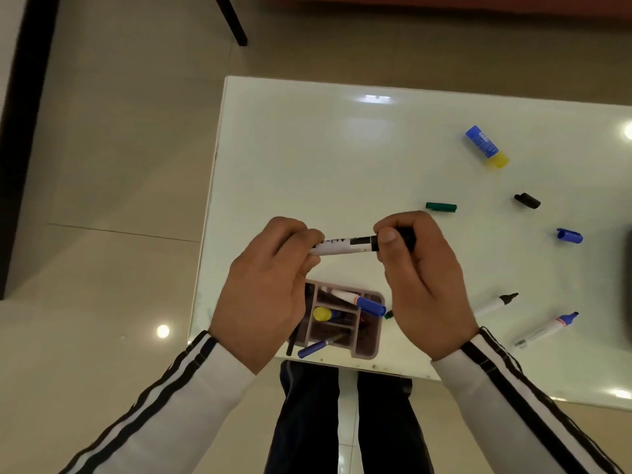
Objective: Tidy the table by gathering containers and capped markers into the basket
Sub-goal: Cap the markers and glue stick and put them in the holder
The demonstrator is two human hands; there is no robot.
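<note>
a: both hands were closed on the black marker (345,246), left hand (270,289) on the barrel, right hand (420,278) over the cap.

b: below that grip, the basket (371,350) was partly filled; right of it, loose caps and uncapped markers remained.

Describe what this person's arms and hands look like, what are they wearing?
Both hands, the left hand and the right hand, are bare: no gloves, rings or watch show. Each arm wears a long, close-fitting white sleeve ending at the wrist, with black stripes running along its length. The cuffs look dark-edged.
</note>
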